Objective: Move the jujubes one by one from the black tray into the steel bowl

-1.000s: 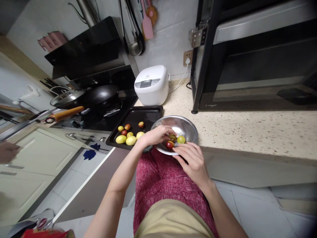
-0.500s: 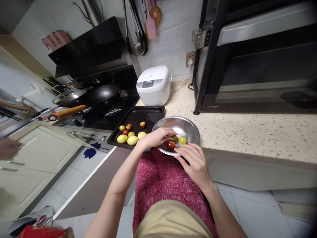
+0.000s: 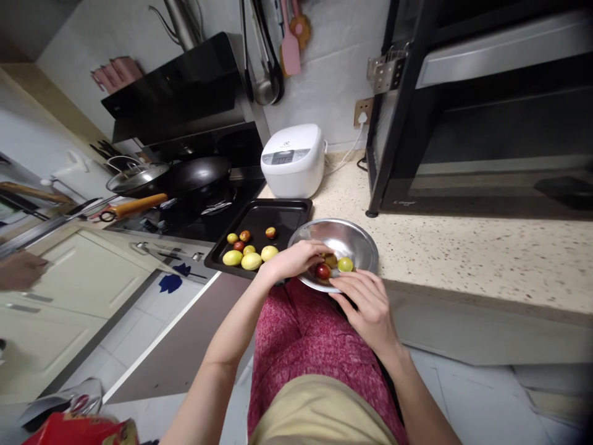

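Observation:
A shiny steel bowl (image 3: 361,240) rests at the counter's front edge, with a few jujubes inside. From the left, my left hand (image 3: 303,254) reaches over its rim, fingers bent and closed around a brownish-green jujube (image 3: 330,260). Just below lies a dark red jujube (image 3: 323,271), and to the right a yellow-green one (image 3: 345,264). My right hand (image 3: 368,303) grips the near right rim, thumb low and fingers over the edge. Left of the bowl, a black baking tray (image 3: 278,215) carries several jujubes (image 3: 251,261), green, yellow and red-brown.
A white rice cooker (image 3: 294,164) stands behind the tray. On the stove at left are a wok (image 3: 199,173) with a wooden handle (image 3: 139,206) and a lidded pan (image 3: 136,179). A black oven (image 3: 491,142) occupies the right. Another person's hand (image 3: 21,271) shows at far left.
The whole view has shifted slightly to the right. Both hands keep nearly the same position at the bowl, and the fruit lies much as before.

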